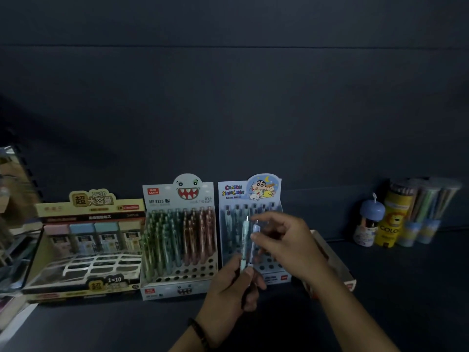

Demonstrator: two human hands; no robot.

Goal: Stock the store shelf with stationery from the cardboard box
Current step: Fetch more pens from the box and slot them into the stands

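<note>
My left hand [232, 288] grips the lower ends of two mechanical pencils, a pale green one [245, 233] and a white one [254, 231], held upright in front of the Crayon Shinchan display box [250, 191]. My right hand [284, 241] pinches the white pencil near its top. That display box stands on the dark shelf [393, 288] with several pencils in its back rows and open holes at the front. The cardboard box is out of view.
Left of it stands a monster-face pencil display [179, 240] with green and pink pencils, then a lead-refill display [88, 240]. At the right rear stand a yellow lion tube [392, 224], a blue-capped bottle [369, 222] and pencil tubs. A low box edge [337, 265] lies behind my right wrist.
</note>
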